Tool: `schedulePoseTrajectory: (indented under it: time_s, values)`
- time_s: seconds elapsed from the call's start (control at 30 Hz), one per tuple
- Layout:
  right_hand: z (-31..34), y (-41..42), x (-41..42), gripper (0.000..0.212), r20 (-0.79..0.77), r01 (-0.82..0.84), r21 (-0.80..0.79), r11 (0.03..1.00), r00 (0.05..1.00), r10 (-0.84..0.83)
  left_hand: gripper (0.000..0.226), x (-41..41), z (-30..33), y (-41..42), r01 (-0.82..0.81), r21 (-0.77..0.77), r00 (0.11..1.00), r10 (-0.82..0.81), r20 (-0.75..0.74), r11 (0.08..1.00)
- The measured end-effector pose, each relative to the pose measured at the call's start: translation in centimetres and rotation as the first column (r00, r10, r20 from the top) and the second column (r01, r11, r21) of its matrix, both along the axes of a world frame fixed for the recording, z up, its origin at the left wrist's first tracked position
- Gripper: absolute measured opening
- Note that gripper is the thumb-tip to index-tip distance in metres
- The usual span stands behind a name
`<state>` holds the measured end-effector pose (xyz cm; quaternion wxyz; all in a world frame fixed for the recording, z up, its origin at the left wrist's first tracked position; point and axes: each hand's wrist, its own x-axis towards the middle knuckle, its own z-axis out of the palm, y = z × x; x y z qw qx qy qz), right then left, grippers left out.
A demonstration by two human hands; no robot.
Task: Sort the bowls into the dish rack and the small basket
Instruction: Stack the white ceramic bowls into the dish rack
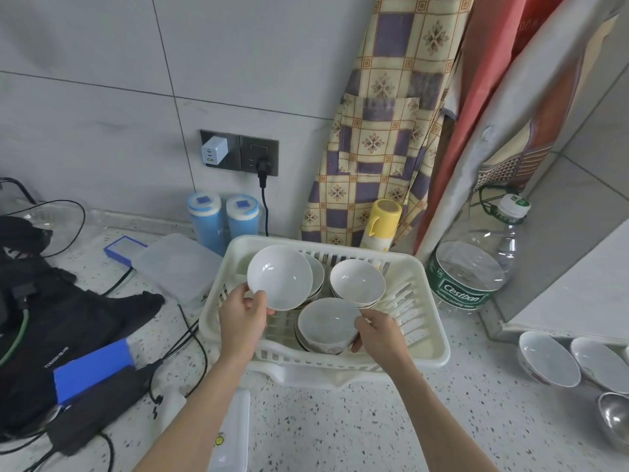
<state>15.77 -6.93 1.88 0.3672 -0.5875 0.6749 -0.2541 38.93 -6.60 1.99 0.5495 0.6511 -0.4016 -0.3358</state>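
A speckled white countertop point(340, 430) is seen below a wall of large grey tiles point(102, 80); a double socket point(240, 154) is set in the wall, with a white charger point(213, 150) and a black plug point(262, 166) in it; a checked apron point(384, 124) is hung at the right of the socket, and two blue canisters point(223, 219) and a yellow bottle point(381, 224) are stood against the wall. At the left, a black bag point(51, 335), cables and a blue box point(92, 369) are laid on the counter; at the right, a large clear water bottle point(476, 267) is stood beside the white dish rack point(432, 338).

The dish rack is placed in the middle of the counter, directly in front of the person. A white bowl point(279, 277) is held tilted above the rack's left part; its lower rim is pinched by the left hand point(243, 318), thumb on the inside. A stack of bowls point(326, 327) in the near part of the rack is gripped at its right rim by the right hand point(377, 332), whose fingers are curled around the side. A second stack point(357, 282) is seen behind it, apart from both hands; another bowl point(315, 275) is partly hidden behind the lifted one. Further bowls point(551, 359) are left on the counter at the far right, well apart from the hands, next to a metal bowl point(616, 419).
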Motion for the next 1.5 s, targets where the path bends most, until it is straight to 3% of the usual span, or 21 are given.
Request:
schedulePoseTrajectory:
  time_s: [0.63,0.9,1.03,1.23,1.4,1.5]
  values:
    - [-0.2,-0.8,0.6,0.04,-0.288,-0.097,0.149,0.984,0.948,0.137,0.012,0.0,-0.2,-0.2,0.0,0.044,0.999,-0.002,0.035,0.999]
    - [-1.0,-0.9,0.5,0.024,-0.395,-0.097,0.133,0.986,0.908,0.142,0.016,0.1,-0.4,-0.2,0.055,0.077,0.996,-0.06,0.061,0.996]
    - [-1.2,-1.0,0.6,0.031,-0.434,-0.067,0.154,0.986,0.892,0.128,0.018,-0.1,-0.4,-0.2,0.076,0.114,0.993,-0.085,0.08,0.991]
    - [-0.3,-0.2,0.3,0.039,-0.145,0.235,-0.044,0.971,0.96,-0.239,0.019,0.7,0.3,-0.5,0.293,0.235,0.955,-0.294,-0.032,0.927]
    - [0.3,0.3,0.3,0.059,-0.023,0.086,-0.046,0.995,0.996,-0.087,0.02,0.9,1.1,-0.5,0.477,0.349,0.87,-0.49,-0.057,0.807]
    - [0.3,0.3,-0.1,0.047,0.073,0.015,-0.026,1.0,0.997,-0.013,0.019,0.5,1.3,-0.8,0.563,0.394,0.814,-0.571,-0.11,0.727]
